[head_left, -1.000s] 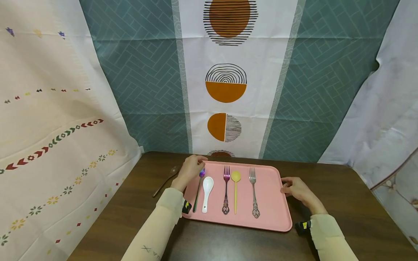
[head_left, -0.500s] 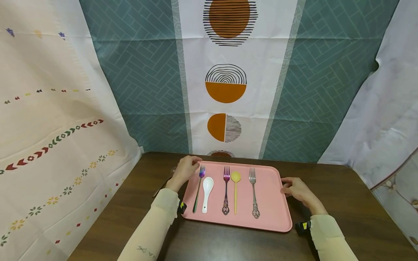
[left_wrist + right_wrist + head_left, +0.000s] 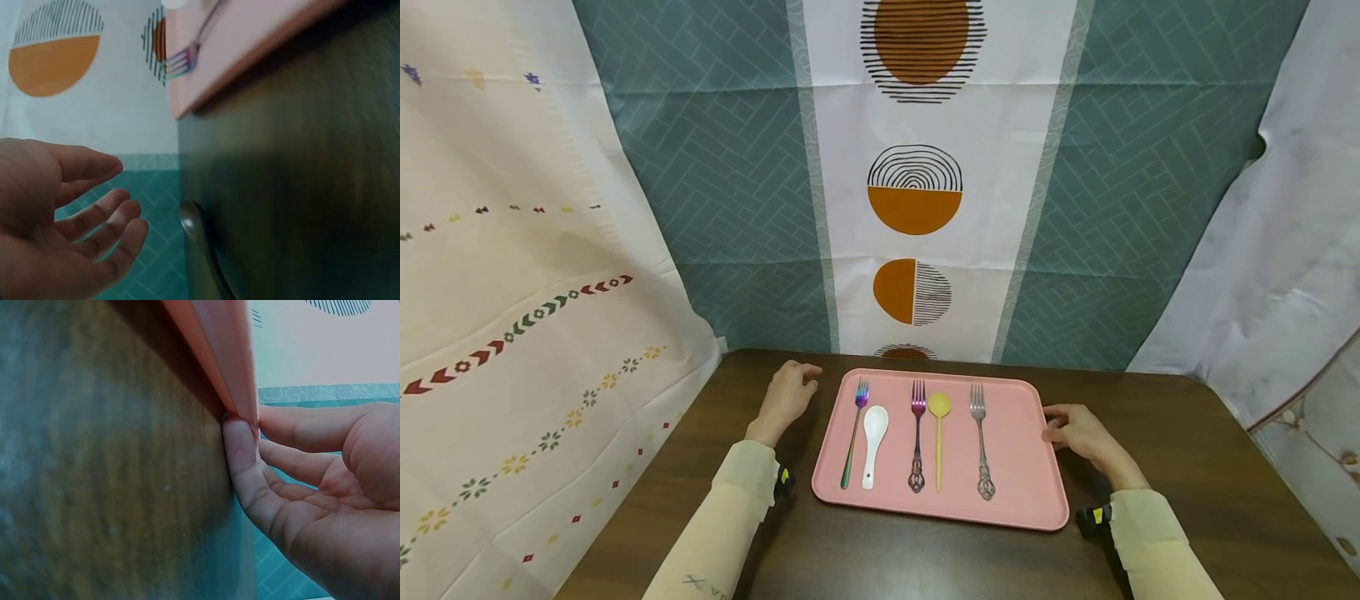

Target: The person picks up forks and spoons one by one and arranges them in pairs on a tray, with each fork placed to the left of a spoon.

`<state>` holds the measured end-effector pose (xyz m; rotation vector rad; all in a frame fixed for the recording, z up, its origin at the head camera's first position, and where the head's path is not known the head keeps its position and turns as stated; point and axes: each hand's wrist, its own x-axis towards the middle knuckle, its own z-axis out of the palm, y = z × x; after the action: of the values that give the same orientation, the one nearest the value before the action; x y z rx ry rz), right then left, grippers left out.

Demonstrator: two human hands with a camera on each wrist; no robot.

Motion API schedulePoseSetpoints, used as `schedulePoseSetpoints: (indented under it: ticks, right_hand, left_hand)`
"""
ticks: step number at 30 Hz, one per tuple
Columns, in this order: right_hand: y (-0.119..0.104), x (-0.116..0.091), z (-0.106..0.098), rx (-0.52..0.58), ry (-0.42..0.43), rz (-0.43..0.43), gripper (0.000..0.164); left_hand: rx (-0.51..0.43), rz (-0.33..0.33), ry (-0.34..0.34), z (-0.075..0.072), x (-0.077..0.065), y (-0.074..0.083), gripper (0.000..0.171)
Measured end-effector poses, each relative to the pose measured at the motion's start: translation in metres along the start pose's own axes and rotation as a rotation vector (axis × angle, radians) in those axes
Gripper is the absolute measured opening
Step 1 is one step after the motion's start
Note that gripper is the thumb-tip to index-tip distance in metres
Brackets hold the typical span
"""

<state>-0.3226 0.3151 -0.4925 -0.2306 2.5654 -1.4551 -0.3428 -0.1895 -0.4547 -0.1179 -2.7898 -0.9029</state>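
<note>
A pink tray (image 3: 1018, 458) lies on the brown table. On it, from left to right, are a rainbow-coloured fork (image 3: 854, 433), a white soup spoon (image 3: 874, 437), a purple-headed fork (image 3: 917, 433), a yellow spoon (image 3: 939, 437) and a silver fork (image 3: 981, 442). My left hand (image 3: 784, 404) hovers left of the tray, fingers loosely bent and holding nothing. Near it, in the left wrist view, a metal spoon (image 3: 194, 225) lies on the table; in the head view the hand and arm hide it. At the tray's right edge, my right hand (image 3: 1082, 435) pinches the rim between thumb and finger.
The dark wooden table (image 3: 955, 567) extends around the tray on every side. Behind it hangs a green and white patterned cloth (image 3: 917, 292). A cream embroidered cloth (image 3: 550, 375) borders the left side and a pale cloth (image 3: 1285, 250) the right.
My left hand has left the tray's far left corner and moved left, over the metal spoon, covering it in the head view. The right hand stays at the tray's rim.
</note>
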Motion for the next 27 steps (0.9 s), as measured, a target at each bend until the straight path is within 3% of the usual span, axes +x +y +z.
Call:
schedulePoseSetpoints:
  ticks: [11,27]
  right_hand:
    - [-0.001,0.0,0.0,-0.009,0.005,0.01,0.054]
    - [-0.002,-0.002,0.001,-0.009,0.007,0.005,0.053]
  left_hand:
    - [0.122,-0.026,-0.027,-0.01,-0.01,-0.027,0.031]
    - [0.177,-0.165,-0.091,-0.013,-0.022,-0.036,0.028]
